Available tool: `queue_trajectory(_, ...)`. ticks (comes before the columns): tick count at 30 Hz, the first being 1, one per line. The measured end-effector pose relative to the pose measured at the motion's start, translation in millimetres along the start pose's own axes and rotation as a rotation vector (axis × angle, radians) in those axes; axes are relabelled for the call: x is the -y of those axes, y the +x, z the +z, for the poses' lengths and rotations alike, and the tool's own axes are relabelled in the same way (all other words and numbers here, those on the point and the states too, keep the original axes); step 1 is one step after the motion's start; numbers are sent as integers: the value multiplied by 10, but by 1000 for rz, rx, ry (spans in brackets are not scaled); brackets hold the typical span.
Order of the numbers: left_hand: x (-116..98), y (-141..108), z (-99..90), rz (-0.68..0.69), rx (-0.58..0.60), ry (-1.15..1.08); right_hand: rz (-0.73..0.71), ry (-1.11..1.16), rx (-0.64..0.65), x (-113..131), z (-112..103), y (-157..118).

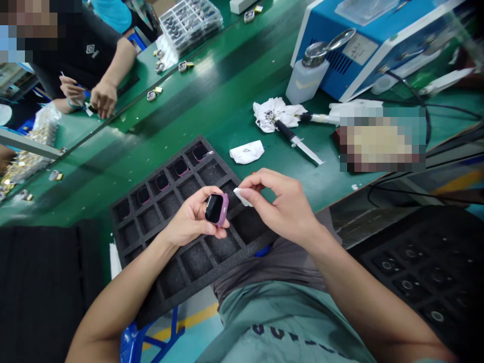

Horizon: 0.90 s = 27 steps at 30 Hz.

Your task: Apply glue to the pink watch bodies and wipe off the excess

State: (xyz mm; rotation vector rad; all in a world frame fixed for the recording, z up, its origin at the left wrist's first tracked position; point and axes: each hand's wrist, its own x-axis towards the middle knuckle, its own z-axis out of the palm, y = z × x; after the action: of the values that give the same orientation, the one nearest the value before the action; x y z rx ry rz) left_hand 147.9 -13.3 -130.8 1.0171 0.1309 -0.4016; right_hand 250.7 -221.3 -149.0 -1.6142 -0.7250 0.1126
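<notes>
In my left hand (192, 217) is a smartwatch body (215, 208) with a black screen and a purple case, held by its edges above the foam tray. My right hand (280, 201) pinches a small folded white wipe (243, 196) between thumb and forefinger, a short way right of the watch and apart from it. Below both hands lies a black foam tray (227, 262) divided into square pockets. Several purple-edged watches (162, 182) sit in its far row, while the nearer pockets that show hold nothing.
Past the tray lie a folded white cloth (247, 152), a syringe (298, 143) and a crumpled stained wipe (274, 113). A pump bottle (308, 75) stands beside a blue machine (363, 45). Across the bench, a co-worker's hands (102, 98) handle a small part. Dark foam (416, 282) lies at right.
</notes>
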Motion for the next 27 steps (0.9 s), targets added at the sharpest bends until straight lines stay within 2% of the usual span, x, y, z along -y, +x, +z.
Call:
queue_trajectory(4, 4, 26, 33, 21, -56, -5, -7, 72, -38, 83, -14, -47)
queue_trajectory(8, 40, 52, 40, 20, -101, 10, -17, 118, -2, 109, 48, -65)
queue_trajectory(15, 129, 72, 38, 60, -152, 24, 83, 164, 59, 44, 178, -104)
queue_trajectory(27, 143, 82, 46, 86, -175, -19, 82, 83, 47, 8, 220, -137)
